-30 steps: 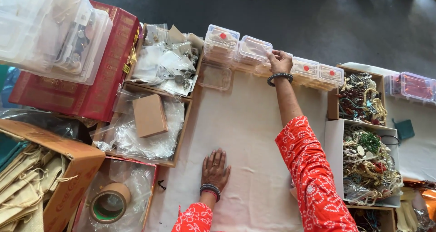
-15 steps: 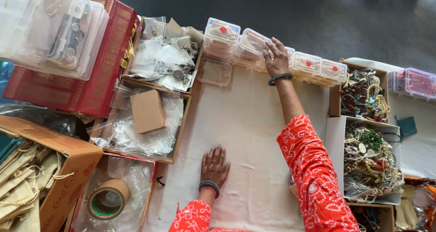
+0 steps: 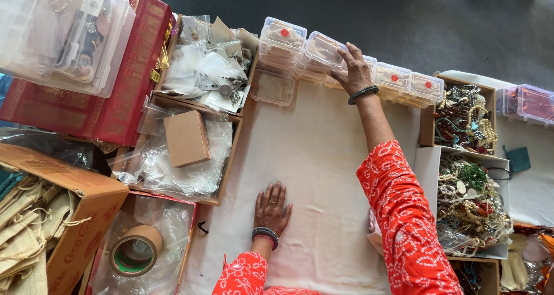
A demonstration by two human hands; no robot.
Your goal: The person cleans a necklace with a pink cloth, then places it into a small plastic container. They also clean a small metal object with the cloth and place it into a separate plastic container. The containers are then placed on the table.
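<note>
My left hand [image 3: 272, 208] lies flat, palm down, on the white cloth [image 3: 311, 145], holding nothing. My right hand [image 3: 355, 70] is stretched to the far edge of the cloth. Its spread fingers rest on top of a clear plastic box [image 3: 320, 48] in a row of stacked small clear boxes. To that box's left stands a stack with a red dot on its lid [image 3: 281, 36]; to the right of my hand are more red-dotted boxes [image 3: 393, 75]. A flat empty clear box [image 3: 272, 88] lies in front of the row. Both wrists wear bangles and the sleeves are orange-red.
Trays of tangled bead necklaces [image 3: 468, 197] stand at the right, and a pink-lidded clear box [image 3: 534, 104] beyond them. At the left are cardboard trays of plastic packets [image 3: 210, 70], a small brown box [image 3: 186, 138], a tape roll [image 3: 135, 250], a red case [image 3: 121, 99] and cloth pouches [image 3: 29, 220].
My right hand has slid a little left along the row, from the box's right edge onto its top. The left hand has stayed flat on the cloth.
</note>
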